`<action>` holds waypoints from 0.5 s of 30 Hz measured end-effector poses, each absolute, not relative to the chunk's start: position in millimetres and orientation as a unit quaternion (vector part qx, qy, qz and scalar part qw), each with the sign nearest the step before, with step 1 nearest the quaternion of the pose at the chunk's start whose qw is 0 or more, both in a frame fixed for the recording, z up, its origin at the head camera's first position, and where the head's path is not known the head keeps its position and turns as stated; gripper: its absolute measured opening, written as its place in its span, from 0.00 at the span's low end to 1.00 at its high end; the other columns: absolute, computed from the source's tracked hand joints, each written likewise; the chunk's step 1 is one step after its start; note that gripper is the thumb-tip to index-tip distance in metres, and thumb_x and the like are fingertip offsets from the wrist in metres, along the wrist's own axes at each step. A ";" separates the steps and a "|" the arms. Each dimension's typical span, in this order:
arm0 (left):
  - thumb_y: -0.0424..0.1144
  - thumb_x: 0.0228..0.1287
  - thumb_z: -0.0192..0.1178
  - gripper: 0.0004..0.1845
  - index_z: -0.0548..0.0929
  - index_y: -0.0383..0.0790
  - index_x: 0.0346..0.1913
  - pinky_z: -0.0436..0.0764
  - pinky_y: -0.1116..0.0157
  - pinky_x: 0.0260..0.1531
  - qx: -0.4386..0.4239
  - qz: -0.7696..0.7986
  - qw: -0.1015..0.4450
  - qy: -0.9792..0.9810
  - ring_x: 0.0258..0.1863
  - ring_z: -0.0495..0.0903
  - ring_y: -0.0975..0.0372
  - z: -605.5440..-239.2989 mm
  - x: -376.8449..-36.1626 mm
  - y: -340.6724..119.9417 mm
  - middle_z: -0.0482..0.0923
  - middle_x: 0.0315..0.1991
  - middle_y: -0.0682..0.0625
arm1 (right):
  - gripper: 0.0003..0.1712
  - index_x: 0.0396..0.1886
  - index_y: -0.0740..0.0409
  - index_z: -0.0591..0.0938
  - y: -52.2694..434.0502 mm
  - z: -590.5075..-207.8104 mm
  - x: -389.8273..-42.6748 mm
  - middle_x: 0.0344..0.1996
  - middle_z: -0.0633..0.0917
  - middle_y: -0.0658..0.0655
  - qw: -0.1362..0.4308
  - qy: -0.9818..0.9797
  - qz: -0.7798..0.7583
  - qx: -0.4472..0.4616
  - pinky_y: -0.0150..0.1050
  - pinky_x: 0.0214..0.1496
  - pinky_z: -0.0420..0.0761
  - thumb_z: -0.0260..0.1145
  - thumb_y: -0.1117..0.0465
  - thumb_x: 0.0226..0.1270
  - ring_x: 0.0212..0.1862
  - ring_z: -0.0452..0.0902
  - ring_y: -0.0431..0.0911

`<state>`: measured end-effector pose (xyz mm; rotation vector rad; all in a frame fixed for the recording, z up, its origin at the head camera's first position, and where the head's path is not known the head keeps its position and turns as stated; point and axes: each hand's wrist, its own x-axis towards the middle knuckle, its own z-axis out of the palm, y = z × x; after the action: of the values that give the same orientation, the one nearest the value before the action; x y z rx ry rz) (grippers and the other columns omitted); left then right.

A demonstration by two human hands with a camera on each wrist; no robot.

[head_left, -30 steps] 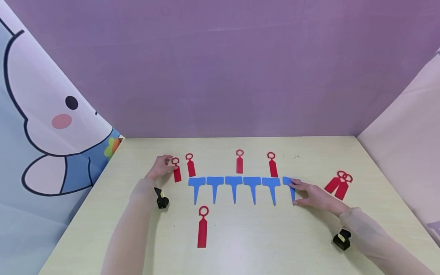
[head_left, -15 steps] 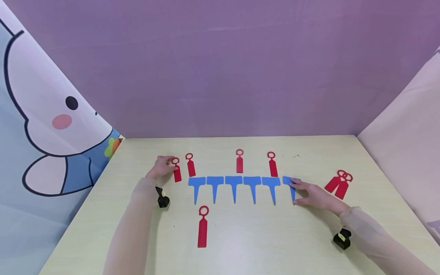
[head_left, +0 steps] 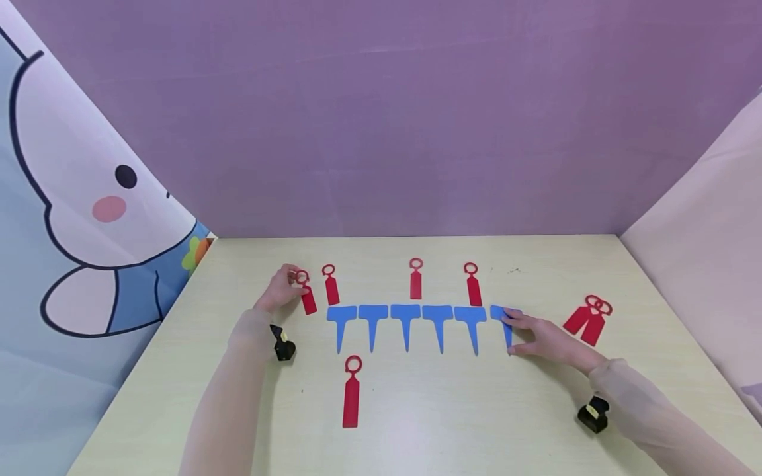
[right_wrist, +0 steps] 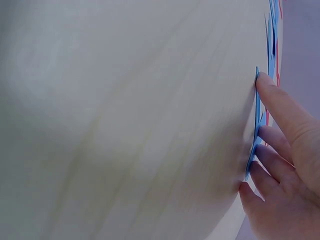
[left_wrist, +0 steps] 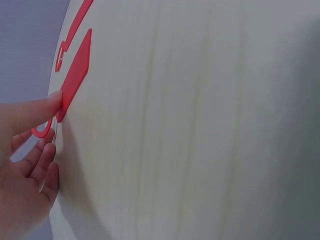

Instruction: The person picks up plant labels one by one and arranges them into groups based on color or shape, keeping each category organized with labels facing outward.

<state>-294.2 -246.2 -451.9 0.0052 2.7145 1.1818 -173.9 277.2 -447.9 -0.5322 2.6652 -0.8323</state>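
Nearest: a loose red tag [head_left: 351,404], closer to L edge of desk [head_left: 476,423] than R. R hand [head_left: 548,340], relaxed, half spread, touches the right-end blue label [head_left: 497,312]; prob. lining it up w/ the blue row [head_left: 406,311], gap btwn. Next move likely needs a light slide L. Crossed red tags [head_left: 592,327] nr R edge. Toward far-left corner, L hand [head_left: 278,291] pinches a small red tag [head_left: 308,303] nr its ring. Nr far edge, 3 more red tags [head_left: 416,285]; rightmost nearly meets the row, might block.
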 end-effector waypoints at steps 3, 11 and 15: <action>0.29 0.56 0.57 0.26 0.57 0.30 0.54 0.67 0.54 0.52 -0.003 0.411 0.090 0.907 0.47 0.66 0.47 -451.5 -294.1 -245.2 0.65 0.48 0.34 | 0.41 0.61 0.65 0.65 277.1 -447.6 -173.7 0.64 0.58 0.67 0.149 0.927 -0.292 -0.184 0.58 0.59 0.58 0.67 0.51 0.50 0.63 0.48 0.66; 0.26 0.55 0.57 0.25 0.56 0.29 0.52 0.70 0.59 0.46 0.000 0.421 0.077 0.904 0.41 0.69 0.50 -450.3 -293.0 -244.1 0.69 0.42 0.35 | 0.41 0.61 0.64 0.65 276.9 -447.1 -173.8 0.64 0.57 0.67 0.150 0.926 -0.294 -0.184 0.58 0.59 0.58 0.67 0.51 0.50 0.63 0.47 0.66; 0.26 0.55 0.57 0.26 0.56 0.29 0.53 0.72 0.61 0.44 -0.002 0.427 0.072 0.901 0.40 0.70 0.51 -450.5 -292.8 -244.4 0.69 0.41 0.36 | 0.41 0.61 0.64 0.64 277.2 -447.2 -173.8 0.64 0.57 0.67 0.150 0.926 -0.293 -0.184 0.59 0.58 0.58 0.67 0.50 0.50 0.63 0.48 0.66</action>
<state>-292.8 -244.4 -450.5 -0.0055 2.7085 1.2826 -173.8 277.2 -447.2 -0.5285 2.6617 -0.8417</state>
